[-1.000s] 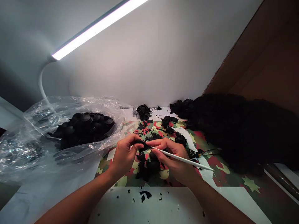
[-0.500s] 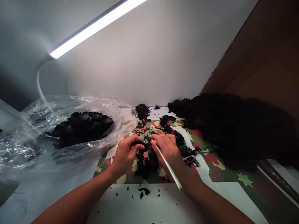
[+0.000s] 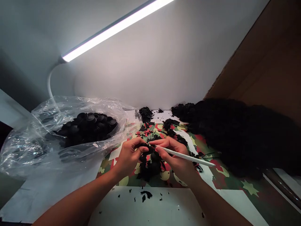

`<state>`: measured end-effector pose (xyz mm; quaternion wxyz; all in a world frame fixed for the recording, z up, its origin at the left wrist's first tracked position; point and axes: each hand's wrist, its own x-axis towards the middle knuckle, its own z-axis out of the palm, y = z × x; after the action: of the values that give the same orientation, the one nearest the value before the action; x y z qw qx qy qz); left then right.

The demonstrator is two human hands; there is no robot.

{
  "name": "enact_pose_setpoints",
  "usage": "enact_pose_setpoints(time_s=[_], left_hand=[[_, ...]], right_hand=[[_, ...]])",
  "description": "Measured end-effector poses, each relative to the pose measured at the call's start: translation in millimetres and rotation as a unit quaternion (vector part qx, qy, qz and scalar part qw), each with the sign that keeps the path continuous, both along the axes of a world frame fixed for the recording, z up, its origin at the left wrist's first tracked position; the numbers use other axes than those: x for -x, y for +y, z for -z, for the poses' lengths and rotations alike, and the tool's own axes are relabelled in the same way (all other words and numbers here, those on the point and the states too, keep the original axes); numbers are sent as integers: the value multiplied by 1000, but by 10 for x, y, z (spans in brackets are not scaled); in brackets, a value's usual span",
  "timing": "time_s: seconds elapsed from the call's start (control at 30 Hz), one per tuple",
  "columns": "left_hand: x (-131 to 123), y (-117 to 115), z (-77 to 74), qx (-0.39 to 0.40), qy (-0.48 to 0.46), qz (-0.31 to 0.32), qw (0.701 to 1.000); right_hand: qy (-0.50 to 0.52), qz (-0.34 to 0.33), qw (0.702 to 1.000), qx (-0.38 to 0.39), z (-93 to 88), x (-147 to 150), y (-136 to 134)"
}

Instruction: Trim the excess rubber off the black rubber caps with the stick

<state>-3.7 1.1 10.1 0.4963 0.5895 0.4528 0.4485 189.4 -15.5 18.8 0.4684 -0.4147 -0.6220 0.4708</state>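
Observation:
Between the thumb and fingers of my left hand (image 3: 131, 153) is a small black piece (image 3: 145, 147), rubber or plastic by its look, mostly covered by the fingers. My right hand (image 3: 175, 153) pinches a slim white pen-like tool (image 3: 188, 156), its tip at the black piece and its long end pointing right. What kind of tip it has is too small to make out. Both hands meet over a heap of black pieces and scraps (image 3: 150, 168) on a camouflage-patterned sheet (image 3: 131, 182).
To the left, a clear plastic bag (image 3: 77, 152) holds many round black parts (image 3: 88, 127). A large black pile (image 3: 235, 135) lies at right before a cardboard panel (image 3: 265, 62). Black scraps (image 3: 146, 113) litter the back. A lit lamp (image 3: 117, 31) hangs above.
The white tool has swung from pointing down toward me to pointing right, as my right hand turned. My left hand keeps its hold on the black piece. The view has shifted slightly.

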Motion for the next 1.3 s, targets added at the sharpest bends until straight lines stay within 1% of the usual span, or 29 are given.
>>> enact_pose_setpoints(time_s=[0.07,0.17,0.3,0.43,0.53,0.6,0.7,0.77,0.83,0.93,1.0,1.07,1.13,1.17,1.23,1.3], left_hand=[[-7,3,6,-6,6,-3,1000],[-7,8,22,-13,18,-11,1000],[4,13,48,-18,32,-12,999],[8,17,54,-23,42,-16,999],[4,18,55,-30,47,-21,998],[-3,12,57,-34,52,-22,998],[-12,-5,51,-56,67,-29,996],[-13,-15,40,-63,63,-41,995],[-7,-20,29,-53,36,-44,997],[7,-15,25,-44,-11,-40,998],[12,-7,33,-60,-24,-45,997],[11,1,43,-73,-29,-51,996],[6,7,49,-79,-26,-55,995],[4,7,50,-83,-23,-59,995],[1,6,53,-91,-20,-60,994],[-5,2,60,-79,-37,-44,995]], right_hand=[[-16,-2,1000,-8,21,-1,-1],[-32,-2,998,-46,37,1,5],[-53,-2,996,-69,4,19,-1],[-84,16,991,-102,-39,40,-13],[-108,30,986,-126,-26,63,-18],[-126,43,979,-153,14,92,-20],[-163,68,962,-209,84,140,-12],[-179,90,955,-220,96,143,6],[-171,115,959,-194,65,105,34],[-111,139,972,-152,-9,9,72],[-40,109,988,-103,-26,-23,80],[28,39,999,-6,-3,-4,68],[60,-28,994,91,38,55,44],[63,-46,990,120,56,89,32],[59,-51,987,140,74,146,16],[62,-39,988,139,66,173,11]])
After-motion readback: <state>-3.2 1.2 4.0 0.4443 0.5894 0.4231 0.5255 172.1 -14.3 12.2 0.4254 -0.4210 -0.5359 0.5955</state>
